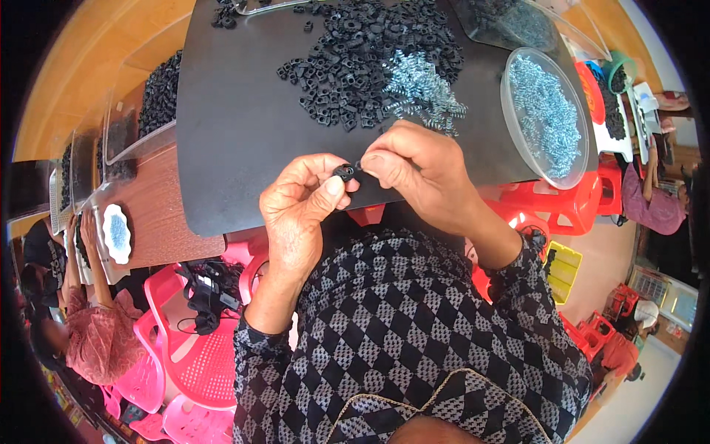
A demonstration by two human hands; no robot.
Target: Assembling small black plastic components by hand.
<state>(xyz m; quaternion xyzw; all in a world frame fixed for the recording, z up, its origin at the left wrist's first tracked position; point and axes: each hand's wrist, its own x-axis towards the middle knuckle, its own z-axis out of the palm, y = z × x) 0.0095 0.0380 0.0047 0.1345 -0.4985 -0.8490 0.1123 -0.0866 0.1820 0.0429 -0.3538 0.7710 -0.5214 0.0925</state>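
My left hand [296, 200] pinches a small black plastic part [345, 172] with a round opening between thumb and fingers, just over the table's near edge. Close beside it, my right hand [421, 166] is closed, thumb against forefinger, its fingertips almost touching the part. Whatever those right fingertips grip is too small to make out. Beyond my hands, a heap of similar black plastic parts [347, 81] spreads over the dark tabletop [229, 111]. A loose pile of small metal coil springs [425, 87] lies against its right side.
On the right stands a round clear tub [509, 122] of springs, above red plastic stools [551, 203]. Clear bins of black parts [159, 96] sit at the left, near a white scalloped dish [110, 253] of springs. A pink chair [203, 370] stands lower left. Other people sit on both sides.
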